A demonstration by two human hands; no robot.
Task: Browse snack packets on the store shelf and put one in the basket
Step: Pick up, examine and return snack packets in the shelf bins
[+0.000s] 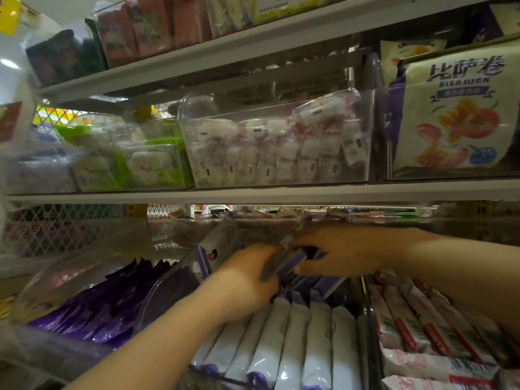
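Both hands meet in the lower middle of the frame. The left hand [247,280] has its fingers curled over one end of a purple packet [291,263]. The right hand [343,249] pinches the other end between thumb and fingers. The packet is held just above the clear bin [157,294] it seems to belong to, at lower centre, where a row of white-and-purple packets [298,350] stands on edge, tightly packed.

To the left of that row sits a tilted clear tray of dark purple packets [112,302]. To the right lie pink-and-white packets [416,330] with red stripes and barcodes. A white mesh panel [56,229] shows behind the trays at mid left.

The grey shelf board [253,192] crosses the whole frame just above the hands, so the gap they reach into is low. The forearms come in from the bottom left and from the right edge, over the front rims of the bins.

On that board, from left to right, stand:
- a box of green-and-white packets [135,161];
- a clear bin of small white-and-pink packets [281,147];
- a large cream bag [450,116] printed "BISAJUAN", with orange and red pictures.

Another shelf slants across the top of the frame, carrying pinkish packets [146,26] and dark ones [62,57].

The held packet is blurred. I can make out a purple face with a grey or silvery edge, long and narrow, lying roughly level between the two hands. Its print cannot be read.
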